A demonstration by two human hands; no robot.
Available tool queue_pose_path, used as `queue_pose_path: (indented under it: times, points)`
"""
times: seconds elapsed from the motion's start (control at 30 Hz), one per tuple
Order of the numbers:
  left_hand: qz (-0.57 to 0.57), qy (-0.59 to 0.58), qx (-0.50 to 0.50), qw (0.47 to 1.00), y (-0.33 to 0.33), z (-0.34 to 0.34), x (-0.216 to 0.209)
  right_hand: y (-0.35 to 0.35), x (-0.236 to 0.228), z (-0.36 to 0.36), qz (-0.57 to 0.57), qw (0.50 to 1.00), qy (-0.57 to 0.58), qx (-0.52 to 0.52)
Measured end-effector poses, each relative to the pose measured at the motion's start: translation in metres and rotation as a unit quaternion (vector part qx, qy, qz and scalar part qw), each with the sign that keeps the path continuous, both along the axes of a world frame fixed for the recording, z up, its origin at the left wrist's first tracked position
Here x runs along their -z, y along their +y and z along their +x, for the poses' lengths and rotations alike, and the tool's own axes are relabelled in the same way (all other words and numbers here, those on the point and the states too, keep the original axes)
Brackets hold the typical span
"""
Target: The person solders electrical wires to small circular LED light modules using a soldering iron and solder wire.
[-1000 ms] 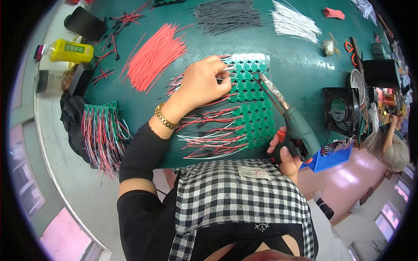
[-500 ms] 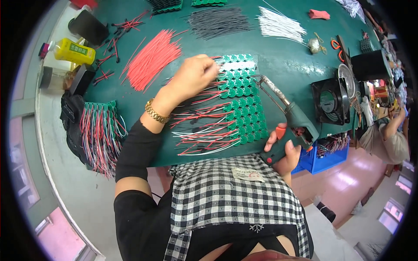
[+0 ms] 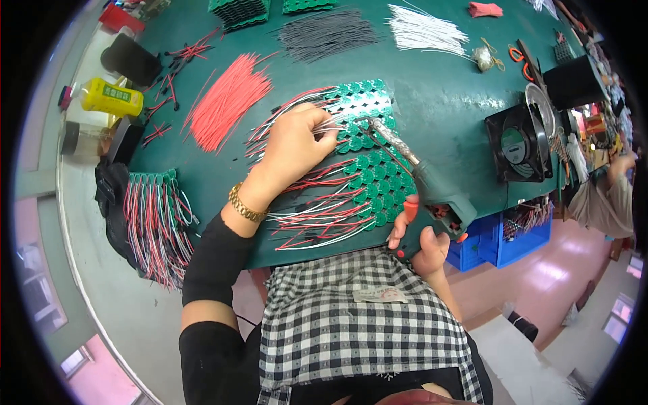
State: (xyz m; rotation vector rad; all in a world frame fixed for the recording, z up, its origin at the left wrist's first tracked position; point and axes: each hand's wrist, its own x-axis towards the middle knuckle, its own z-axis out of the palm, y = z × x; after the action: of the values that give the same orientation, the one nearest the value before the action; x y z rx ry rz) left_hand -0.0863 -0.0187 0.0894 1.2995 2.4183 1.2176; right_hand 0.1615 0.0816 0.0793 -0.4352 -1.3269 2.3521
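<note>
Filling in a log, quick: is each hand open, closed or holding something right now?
Left hand: closed, apparently pinching a pale wire beside the green boards.
Right hand: holding the green soldering gun.

Left bare hand (image 3: 297,145): covers part of the thin red, black and white wires (image 3: 307,96); its exact fingertip hold is too small to tell.
Right bare hand (image 3: 430,255): partly hidden by the dark green soldering gun (image 3: 442,194).
Gun tip (image 3: 370,122): contact with the round green circuit boards (image 3: 378,172) unclear.
Stacked green boards (image 3: 239,13): cut off by the top edge.
Co-worker (image 3: 604,199): blurred.
</note>
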Motion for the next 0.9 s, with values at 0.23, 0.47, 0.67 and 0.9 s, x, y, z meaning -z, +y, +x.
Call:
queue_pose_path:
  times: [0.23, 0.47, 0.67, 0.9]
  points:
    - [0.002, 0.003, -0.004, 1.000, -0.001, -0.003, 0.002, -0.002, -0.002, 0.000, 0.039, 0.999, -0.026, -0.015]
    - [0.010, 0.031, 0.000, 0.999, 0.002, -0.006, 0.009, -0.004, 0.006, 0.004, 0.085, 0.996, -0.032, -0.009]
    - [0.016, 0.048, -0.002, 0.999, 0.002, -0.008, 0.010, -0.005, 0.006, -0.002, 0.098, 0.995, -0.033, -0.011]
    - [0.022, 0.069, 0.003, 0.997, 0.004, -0.010, 0.011, -0.003, 0.006, -0.003, 0.089, 0.995, -0.044, -0.008]
